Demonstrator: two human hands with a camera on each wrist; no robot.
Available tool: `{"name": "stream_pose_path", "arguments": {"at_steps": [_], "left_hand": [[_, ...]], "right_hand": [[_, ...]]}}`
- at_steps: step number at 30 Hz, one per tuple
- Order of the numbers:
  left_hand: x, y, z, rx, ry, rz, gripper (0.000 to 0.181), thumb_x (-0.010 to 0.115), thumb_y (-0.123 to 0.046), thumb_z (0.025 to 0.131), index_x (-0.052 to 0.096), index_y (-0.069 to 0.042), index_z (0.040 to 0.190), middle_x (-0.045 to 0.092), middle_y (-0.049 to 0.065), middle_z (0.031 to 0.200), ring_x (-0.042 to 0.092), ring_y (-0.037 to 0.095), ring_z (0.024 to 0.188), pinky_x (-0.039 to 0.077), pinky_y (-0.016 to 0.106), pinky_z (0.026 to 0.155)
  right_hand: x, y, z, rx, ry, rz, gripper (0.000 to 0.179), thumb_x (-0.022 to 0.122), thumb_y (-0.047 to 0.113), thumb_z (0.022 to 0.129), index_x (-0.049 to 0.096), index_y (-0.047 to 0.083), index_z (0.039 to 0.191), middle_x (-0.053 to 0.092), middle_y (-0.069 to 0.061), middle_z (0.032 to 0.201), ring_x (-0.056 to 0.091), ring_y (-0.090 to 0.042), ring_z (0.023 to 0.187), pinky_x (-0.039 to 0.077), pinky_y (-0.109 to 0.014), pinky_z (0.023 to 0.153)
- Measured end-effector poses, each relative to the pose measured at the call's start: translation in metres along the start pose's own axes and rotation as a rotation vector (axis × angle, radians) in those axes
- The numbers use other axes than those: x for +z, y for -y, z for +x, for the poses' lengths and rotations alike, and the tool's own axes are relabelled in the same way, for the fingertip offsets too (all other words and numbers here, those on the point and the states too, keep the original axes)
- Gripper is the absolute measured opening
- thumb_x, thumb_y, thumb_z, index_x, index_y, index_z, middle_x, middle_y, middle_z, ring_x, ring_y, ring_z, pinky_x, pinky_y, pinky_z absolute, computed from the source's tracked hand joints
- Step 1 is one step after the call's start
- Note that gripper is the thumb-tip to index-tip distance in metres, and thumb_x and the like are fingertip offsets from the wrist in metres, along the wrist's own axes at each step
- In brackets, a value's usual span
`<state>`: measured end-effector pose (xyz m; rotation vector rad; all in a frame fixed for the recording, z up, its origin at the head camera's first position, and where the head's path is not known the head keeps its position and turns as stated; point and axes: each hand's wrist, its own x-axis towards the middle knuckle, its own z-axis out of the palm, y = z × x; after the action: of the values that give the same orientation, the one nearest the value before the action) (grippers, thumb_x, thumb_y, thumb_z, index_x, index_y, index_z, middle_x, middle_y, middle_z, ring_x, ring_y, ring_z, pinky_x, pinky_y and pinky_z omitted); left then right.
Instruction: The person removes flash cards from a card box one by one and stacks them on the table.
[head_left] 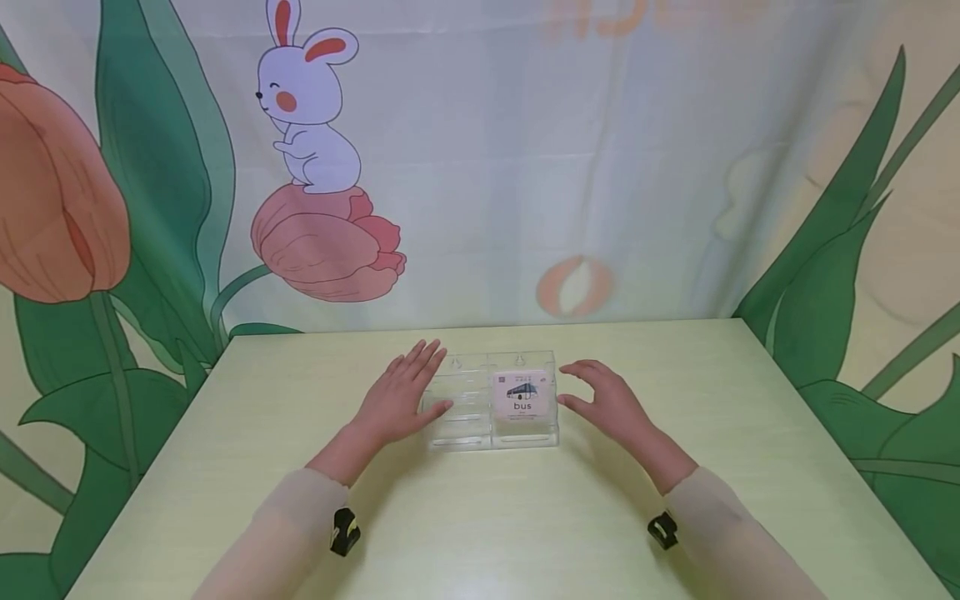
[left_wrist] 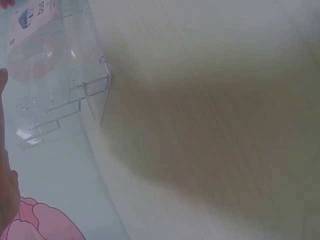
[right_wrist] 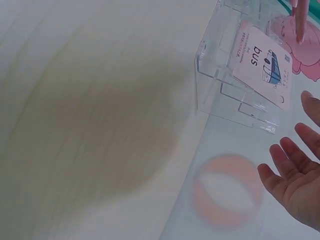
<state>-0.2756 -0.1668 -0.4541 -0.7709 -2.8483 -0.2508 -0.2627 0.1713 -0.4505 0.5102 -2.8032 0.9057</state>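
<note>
A clear plastic tiered rack [head_left: 459,427] stands on the table with two columns of slots. In its right column leans a square pink card [head_left: 522,395] printed with a bus picture and the word "bus". My left hand [head_left: 401,393] is at the rack's left side, fingers straight and thumb over its left column. To the right, my right hand [head_left: 609,402] has thumb and fingers spread apart, fingertips near the rack's right edge. Between those fingers [right_wrist: 287,159] nothing is held, as the right wrist view shows. The left wrist view catches only an edge of the left hand [left_wrist: 7,185].
A pale wooden table [head_left: 510,525] carries the rack near its far edge. Behind it hangs a printed curtain [head_left: 480,167] with a rabbit, tulips and leaves. Each sleeve bears a small black device, one at the left wrist [head_left: 345,532] and one at the right wrist [head_left: 663,530].
</note>
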Motion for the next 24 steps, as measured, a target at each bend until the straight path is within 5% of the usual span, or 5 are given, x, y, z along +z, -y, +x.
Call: {"name": "stream_pose_path", "arguments": {"at_steps": [24], "left_hand": [[0.005,0.011,0.009,0.099,0.085,0.092,0.073,0.051,-0.043,0.104,0.027,-0.005,0.162,0.025,0.013,0.171,0.024,0.034,0.160,0.026,0.053,0.130]], "right_hand": [[0.006,0.003,0.013,0.039,0.034,0.084,0.039,0.072,0.015,0.095,0.067,0.001,0.131,0.065,-0.020,0.136,0.066,-0.037,0.118,0.058,-0.050,0.099]]}}
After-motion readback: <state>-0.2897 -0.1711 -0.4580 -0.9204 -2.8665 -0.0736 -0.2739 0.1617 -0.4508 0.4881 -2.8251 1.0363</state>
